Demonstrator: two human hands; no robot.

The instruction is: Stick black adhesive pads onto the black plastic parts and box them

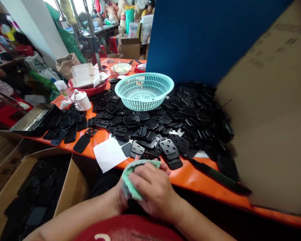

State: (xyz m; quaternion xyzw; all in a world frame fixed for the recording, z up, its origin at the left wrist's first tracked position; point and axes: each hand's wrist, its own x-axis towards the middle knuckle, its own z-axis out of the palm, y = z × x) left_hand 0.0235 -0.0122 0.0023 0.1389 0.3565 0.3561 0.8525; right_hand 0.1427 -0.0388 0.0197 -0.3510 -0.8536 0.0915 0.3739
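A light green cloth [132, 179] is bunched between my two hands, just in front of the table's near edge. From above, my right hand [155, 187] is closed on it, fingers bent over the fabric. My left hand [120, 195] cups it from below and is mostly hidden; a few fingertips show past the cloth's right side. Whether a part is wrapped inside the cloth cannot be seen. Just beyond my hands lie black pedal-shaped plates with round holes [168, 146], and a white sheet of paper [109, 154] is to their left.
Black plates [195, 110] are heaped across the orange table [188, 179], with a mint plastic basket [144, 92] on top. A black-handled tool [215, 175] lies at right beside cardboard [271, 117]. A lidded white mug [81, 100] stands left. Below, a carton [72, 180] holds black parts.
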